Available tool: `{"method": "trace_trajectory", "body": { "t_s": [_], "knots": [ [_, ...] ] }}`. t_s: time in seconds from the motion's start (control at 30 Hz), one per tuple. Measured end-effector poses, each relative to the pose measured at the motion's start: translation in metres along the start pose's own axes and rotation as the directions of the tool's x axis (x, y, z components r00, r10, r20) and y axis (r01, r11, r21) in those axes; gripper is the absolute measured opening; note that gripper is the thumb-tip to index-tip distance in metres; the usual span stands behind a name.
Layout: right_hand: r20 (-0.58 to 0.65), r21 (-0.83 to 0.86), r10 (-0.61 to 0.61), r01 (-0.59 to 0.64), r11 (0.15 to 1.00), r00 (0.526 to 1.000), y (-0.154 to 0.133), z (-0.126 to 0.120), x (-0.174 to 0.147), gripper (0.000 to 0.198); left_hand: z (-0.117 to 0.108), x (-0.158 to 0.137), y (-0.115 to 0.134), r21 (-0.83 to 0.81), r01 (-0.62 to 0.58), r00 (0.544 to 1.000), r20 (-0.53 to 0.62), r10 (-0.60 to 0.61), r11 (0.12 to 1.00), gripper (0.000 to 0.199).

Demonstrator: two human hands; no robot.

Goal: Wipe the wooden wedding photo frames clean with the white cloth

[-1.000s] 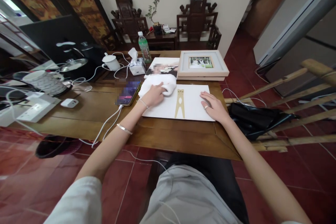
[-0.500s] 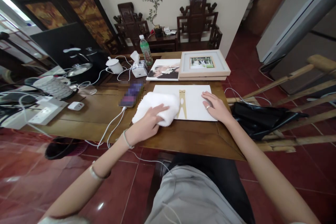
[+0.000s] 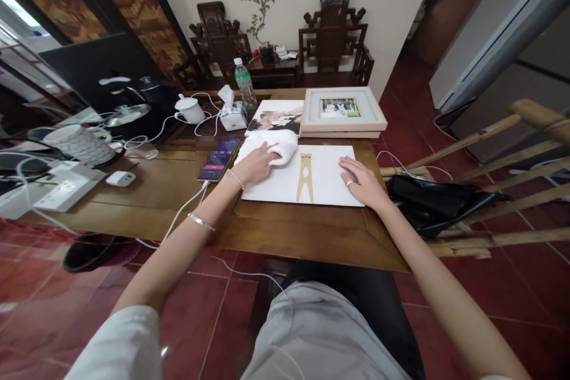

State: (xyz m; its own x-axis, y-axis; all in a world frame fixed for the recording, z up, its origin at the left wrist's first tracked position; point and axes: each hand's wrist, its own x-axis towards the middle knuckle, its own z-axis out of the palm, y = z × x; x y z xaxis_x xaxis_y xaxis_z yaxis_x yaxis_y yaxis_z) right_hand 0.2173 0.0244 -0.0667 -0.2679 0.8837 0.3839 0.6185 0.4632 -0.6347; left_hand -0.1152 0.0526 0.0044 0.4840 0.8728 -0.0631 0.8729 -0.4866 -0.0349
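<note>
A white board (image 3: 332,184) lies flat near the table's front edge. On its middle is a tan stand leg (image 3: 305,177) with a cat-shaped top and two spread feet. My left hand (image 3: 257,165) grips a fluffy white cloth (image 3: 271,147), pressed over the board's far left corner; the thumb is partly hidden. At the board's right side my right hand (image 3: 361,181) rests flat, fingers stretched out on the surface, a ring on one finger.
Behind the board lie a printed photo panel (image 3: 271,122) and a stacked wooden photo frame (image 3: 376,108). To the left are a phone (image 3: 218,159) on a cable, a tissue box (image 3: 233,116), a bottle (image 3: 244,84), a lidded cup (image 3: 189,110) and a power strip (image 3: 66,184).
My left hand has moved the cloth away from me, from the board's near left part to its far left corner, uncovering the near corner. My right hand stays in place on the board.
</note>
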Motion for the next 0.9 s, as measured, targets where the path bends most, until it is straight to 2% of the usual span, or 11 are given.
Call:
{"method": "trace_trajectory", "body": {
  "t_s": [0.1, 0.2, 0.3, 0.4, 0.5, 0.77, 0.83, 0.9],
  "knots": [
    [0.005, 0.017, -0.013, 0.013, 1.000, 1.000, 0.001, 0.000, 0.000, 0.039, -0.007, -0.031, 0.020, -0.015, -0.041, 0.998, 0.038, 0.042, 0.999, 0.059],
    [0.002, 0.016, -0.010, 0.010, 1.000, 1.000, 0.002, 0.001, 0.001, 0.039, -0.011, -0.075, 0.045, -0.069, -0.128, 0.989, 0.063, 0.132, 0.989, 0.059],
    [-0.001, 0.001, -0.008, 0.008, 1.000, 1.000, 0.002, 0.001, 0.000, 0.039, -0.013, -0.116, 0.066, -0.126, -0.161, 0.982, 0.081, 0.172, 0.979, 0.055],
    [0.002, -0.003, -0.011, 0.011, 1.000, 1.000, 0.001, 0.001, 0.000, 0.039, -0.010, -0.130, 0.073, -0.139, -0.162, 0.978, 0.110, 0.178, 0.977, 0.054],
    [0.003, 0.003, -0.003, 0.003, 1.000, 1.000, 0.002, 0.001, 0.000, 0.038, -0.004, -0.113, 0.066, -0.145, -0.146, 0.985, 0.073, 0.158, 0.979, 0.056],
    [-0.004, -0.012, 0.001, -0.002, 1.000, 1.000, 0.002, 0.001, 0.000, 0.038, 0.012, -0.015, 0.036, -0.156, -0.007, 1.000, -0.031, 0.003, 0.988, 0.056],
    [-0.003, -0.019, 0.000, 0.000, 1.000, 1.000, 0.001, 0.000, 0.000, 0.038, 0.013, -0.004, 0.036, -0.155, 0.027, 0.997, -0.061, -0.036, 0.988, 0.055],
    [0.001, -0.020, 0.004, -0.004, 1.000, 1.000, 0.001, 0.000, 0.000, 0.039, 0.011, -0.006, 0.041, -0.154, 0.030, 0.998, -0.058, -0.040, 0.988, 0.055]
  ]
}}
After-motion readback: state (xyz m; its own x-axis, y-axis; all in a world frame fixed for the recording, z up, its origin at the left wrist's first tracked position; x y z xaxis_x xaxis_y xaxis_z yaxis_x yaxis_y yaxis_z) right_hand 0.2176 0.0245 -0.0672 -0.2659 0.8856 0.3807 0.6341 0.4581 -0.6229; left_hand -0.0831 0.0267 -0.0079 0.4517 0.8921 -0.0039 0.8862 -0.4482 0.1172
